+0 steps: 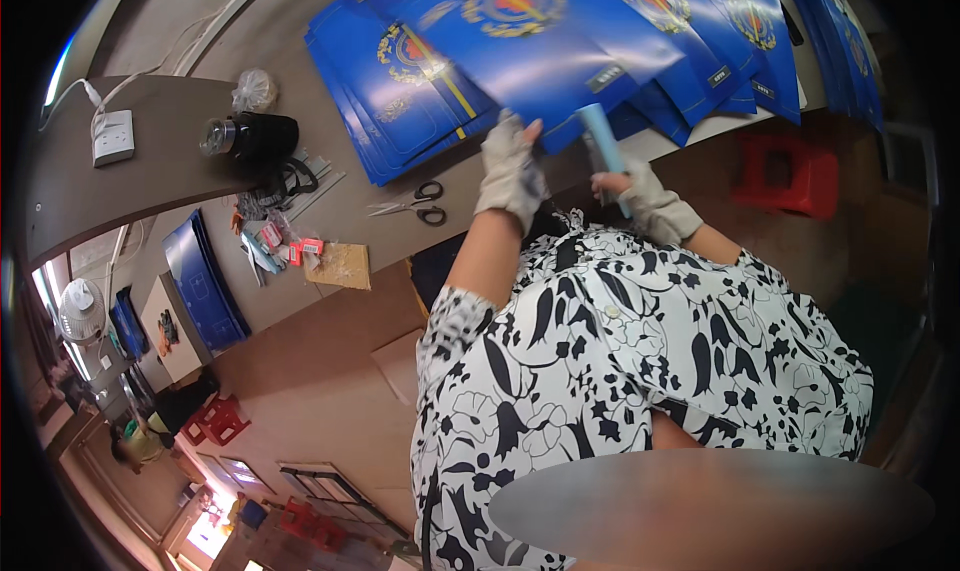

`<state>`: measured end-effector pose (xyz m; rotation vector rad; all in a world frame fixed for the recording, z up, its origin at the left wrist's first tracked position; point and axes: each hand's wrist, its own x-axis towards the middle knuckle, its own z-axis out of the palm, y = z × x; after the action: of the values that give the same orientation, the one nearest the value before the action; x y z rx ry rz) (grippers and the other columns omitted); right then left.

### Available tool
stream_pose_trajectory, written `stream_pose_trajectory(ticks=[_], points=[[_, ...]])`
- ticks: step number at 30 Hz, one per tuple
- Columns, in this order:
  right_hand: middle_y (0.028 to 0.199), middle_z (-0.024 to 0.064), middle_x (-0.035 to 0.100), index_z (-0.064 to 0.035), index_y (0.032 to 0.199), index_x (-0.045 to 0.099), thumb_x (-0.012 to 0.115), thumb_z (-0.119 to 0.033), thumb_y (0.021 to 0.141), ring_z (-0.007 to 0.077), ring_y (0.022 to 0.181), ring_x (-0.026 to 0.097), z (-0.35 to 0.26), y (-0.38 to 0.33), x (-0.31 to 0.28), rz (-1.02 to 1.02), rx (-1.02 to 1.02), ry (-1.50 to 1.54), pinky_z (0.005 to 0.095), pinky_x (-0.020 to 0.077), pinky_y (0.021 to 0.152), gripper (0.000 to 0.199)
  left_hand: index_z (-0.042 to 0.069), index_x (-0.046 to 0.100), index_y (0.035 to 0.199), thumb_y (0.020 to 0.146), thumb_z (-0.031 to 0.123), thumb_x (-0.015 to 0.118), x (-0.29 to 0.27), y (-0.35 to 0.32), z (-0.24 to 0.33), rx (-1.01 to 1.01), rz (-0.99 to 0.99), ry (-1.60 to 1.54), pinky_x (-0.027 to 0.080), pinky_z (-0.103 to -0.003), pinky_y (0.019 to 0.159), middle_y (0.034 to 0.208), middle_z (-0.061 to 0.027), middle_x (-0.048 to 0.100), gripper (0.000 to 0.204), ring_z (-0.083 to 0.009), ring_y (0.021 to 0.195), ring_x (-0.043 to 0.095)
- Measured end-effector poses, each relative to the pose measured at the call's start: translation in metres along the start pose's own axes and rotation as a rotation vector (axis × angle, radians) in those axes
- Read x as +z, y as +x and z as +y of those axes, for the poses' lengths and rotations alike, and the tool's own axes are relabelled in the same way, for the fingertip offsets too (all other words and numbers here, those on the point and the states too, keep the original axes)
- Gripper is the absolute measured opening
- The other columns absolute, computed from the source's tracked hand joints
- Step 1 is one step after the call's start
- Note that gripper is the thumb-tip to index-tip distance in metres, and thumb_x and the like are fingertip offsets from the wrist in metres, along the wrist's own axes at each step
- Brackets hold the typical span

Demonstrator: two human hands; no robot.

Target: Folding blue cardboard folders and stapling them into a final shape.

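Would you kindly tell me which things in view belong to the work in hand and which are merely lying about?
Apparently part of the work:
light-blue tool, in the right hand
blue printed sheet, at the left hand
other blue sheets beside it

Apparently just lying about:
scissors
black bottle
white socket block
red stool

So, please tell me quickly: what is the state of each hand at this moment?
Left hand: at the near edge of a blue printed sheet; grip cannot be told.
Right hand: closed, holding a light-blue tool.
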<state>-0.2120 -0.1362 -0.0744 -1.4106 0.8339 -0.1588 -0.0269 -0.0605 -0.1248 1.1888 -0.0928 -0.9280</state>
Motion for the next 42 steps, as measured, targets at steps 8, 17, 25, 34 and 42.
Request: stream_pose_trajectory(ticks=[8,17,25,34,42], points=[[0.076,0.0139,0.057,-0.0001,0.101,0.046,0.064,-0.029,0.075,0.0266,0.062,0.059,0.027,-0.002,-0.021,0.51,0.376,0.761,0.0387,0.0497,0.057,0.043,0.001,0.059,0.101,0.077,0.029,0.063,0.039,0.033,0.002,0.813,-0.303,1.135,0.047,-0.031,0.075,0.093,-0.0122,0.064,0.037,-0.022,0.082,0.061],[0.072,0.0147,0.061,0.0033,0.095,0.053,0.067,-0.023,0.074,0.0259,0.059,0.061,0.03,0.003,-0.002,0.165,0.406,0.439,0.035,0.0515,0.052,0.037,0.003,0.037,0.132,0.062,0.049,0.071,-0.059,0.013,0.102,0.546,-0.165,2.061,0.032,-0.041,0.101,0.136,-0.0208,0.035,0.09,-0.0402,0.123,0.036],[0.088,0.0215,0.058,0.002,0.087,0.058,0.072,-0.03,0.063,0.0363,0.084,0.057,0.037,0.026,0.01,0.05,0.068,-0.64,0.04,0.0445,0.073,0.043,0.013,0.052,0.122,0.07,0.029,0.065,-0.068,-0.05,0.041,0.753,-0.035,1.881,0.035,-0.045,0.097,0.125,-0.0216,0.048,0.056,-0.0402,0.116,0.044],[0.084,0.0244,0.057,0.0031,0.081,0.052,0.067,-0.02,0.071,0.037,0.081,0.057,0.035,0.04,0.02,0.095,-0.16,-0.714,0.0411,0.0445,0.071,0.03,0.017,0.057,0.118,0.071,0.024,0.064,-0.075,-0.061,0.033,0.88,-0.045,1.809,0.037,-0.047,0.094,0.122,-0.0224,0.05,0.048,-0.0406,0.115,0.045],[0.082,0.0206,0.059,0.0006,0.089,0.055,0.07,-0.021,0.068,0.0358,0.077,0.059,0.048,0.051,0.005,0.071,-0.076,-0.497,0.0418,0.0446,0.068,0.034,0.004,0.051,0.121,0.069,0.034,0.07,-0.083,-0.074,0.038,0.816,0.294,1.716,0.035,-0.046,0.096,0.131,-0.0245,0.041,0.064,-0.0413,0.116,0.044]])
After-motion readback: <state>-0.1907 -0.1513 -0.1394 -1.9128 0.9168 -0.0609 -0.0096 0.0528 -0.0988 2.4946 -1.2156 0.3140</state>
